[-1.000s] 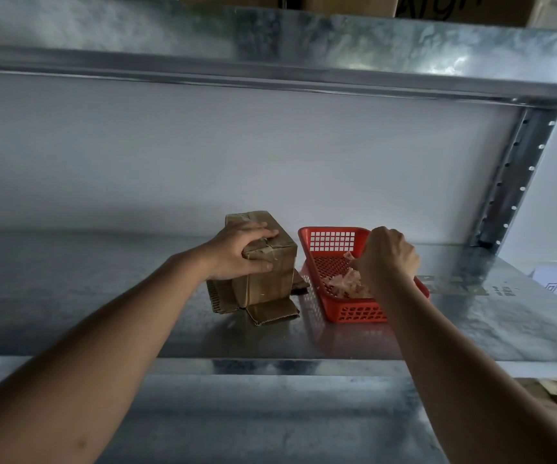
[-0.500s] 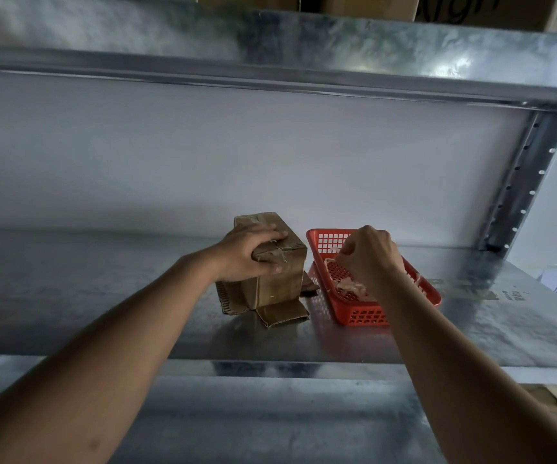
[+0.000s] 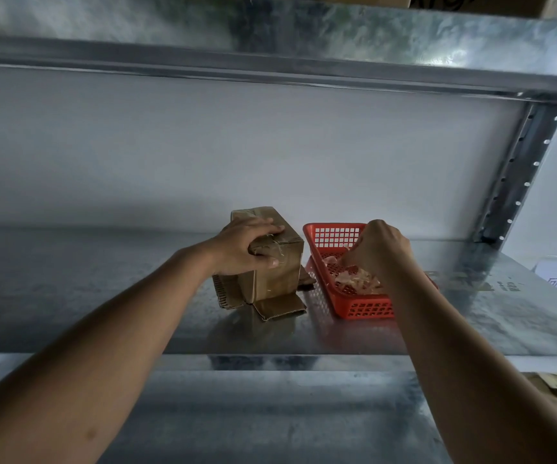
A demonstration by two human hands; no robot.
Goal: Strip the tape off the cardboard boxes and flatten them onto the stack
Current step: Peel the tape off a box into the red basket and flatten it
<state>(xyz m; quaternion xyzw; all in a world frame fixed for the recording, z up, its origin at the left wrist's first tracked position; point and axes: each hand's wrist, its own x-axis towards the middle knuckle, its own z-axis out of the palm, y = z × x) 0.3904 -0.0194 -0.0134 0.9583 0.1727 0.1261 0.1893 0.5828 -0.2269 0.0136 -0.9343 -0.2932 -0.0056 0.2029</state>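
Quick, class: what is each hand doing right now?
Left hand: grips the cardboard box.
Right hand: over the red basket, fingers curled; contents hidden.

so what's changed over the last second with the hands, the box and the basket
Little has changed. The right hand stayed over the red basket, its fingers now pointing down toward the crumpled tape inside; whether it pinches a piece is hidden. The left hand kept its grip on the top of the cardboard box. Box, basket and the splayed flaps on the metal shelf lie as before.
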